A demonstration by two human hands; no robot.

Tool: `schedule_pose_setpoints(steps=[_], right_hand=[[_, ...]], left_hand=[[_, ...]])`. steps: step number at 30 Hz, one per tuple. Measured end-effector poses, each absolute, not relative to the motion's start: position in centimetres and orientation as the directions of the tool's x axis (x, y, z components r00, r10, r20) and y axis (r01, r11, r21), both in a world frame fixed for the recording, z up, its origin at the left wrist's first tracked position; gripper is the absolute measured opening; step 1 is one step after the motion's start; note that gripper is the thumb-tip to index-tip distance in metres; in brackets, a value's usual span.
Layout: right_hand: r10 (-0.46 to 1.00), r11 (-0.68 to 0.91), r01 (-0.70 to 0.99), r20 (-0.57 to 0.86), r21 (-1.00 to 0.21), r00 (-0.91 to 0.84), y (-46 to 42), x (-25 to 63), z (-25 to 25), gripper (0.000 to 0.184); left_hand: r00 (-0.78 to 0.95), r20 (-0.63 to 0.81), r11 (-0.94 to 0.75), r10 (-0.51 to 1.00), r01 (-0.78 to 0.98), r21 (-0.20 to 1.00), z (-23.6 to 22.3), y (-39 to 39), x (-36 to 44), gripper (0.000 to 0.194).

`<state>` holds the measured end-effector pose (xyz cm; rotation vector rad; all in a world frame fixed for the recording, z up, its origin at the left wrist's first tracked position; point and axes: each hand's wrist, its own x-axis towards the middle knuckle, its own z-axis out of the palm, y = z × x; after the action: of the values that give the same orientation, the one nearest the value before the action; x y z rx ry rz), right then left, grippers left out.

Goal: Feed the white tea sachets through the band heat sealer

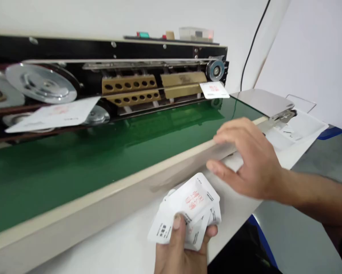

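Observation:
My left hand (181, 249) is closed round a fanned stack of small white packets with red print (188, 209), thumb on top, low in the middle of the view. My right hand (249, 158) hovers open with its fingers stretched left, empty, beside the cream front edge of the sealing machine (102, 190). One white packet (213, 90) sits at the right end of the sealing head, just by a small roller (216, 70). Another packet (55, 116) rides the green conveyor belt (74, 163) at the left, blurred.
The sealer's black housing holds large silver wheels (42, 82) and brass heater blocks (129, 89). A steel feed plate (262, 102) lies at the belt's right end, above a white tray (299, 129). A black cable (253, 42) runs up the wall.

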<state>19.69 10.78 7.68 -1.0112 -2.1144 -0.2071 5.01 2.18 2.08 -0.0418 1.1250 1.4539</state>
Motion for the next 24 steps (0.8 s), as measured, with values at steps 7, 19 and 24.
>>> schedule_pose_setpoints(steps=[7,19,24], right_hand=[[0.687,0.704,0.590,0.590,-0.396,-0.424,5.5,17.7,2.7,0.044],[0.966,0.163,0.156,0.125,-0.974,-0.228,4.5,16.6,-0.6,0.048],[0.968,0.251,0.293,0.236,-0.922,-0.087,4.9,17.3,-0.1,0.022]], left_hand=[[-0.189,-0.574,0.192,0.796,-0.821,0.538,0.2,1.7,4.3,0.051],[-0.075,-0.433,0.154,0.898,-0.869,0.470,-0.5,1.6,4.1,0.052],[-0.156,-0.537,0.198,0.829,-0.816,0.543,1.1,1.6,4.3,0.044]])
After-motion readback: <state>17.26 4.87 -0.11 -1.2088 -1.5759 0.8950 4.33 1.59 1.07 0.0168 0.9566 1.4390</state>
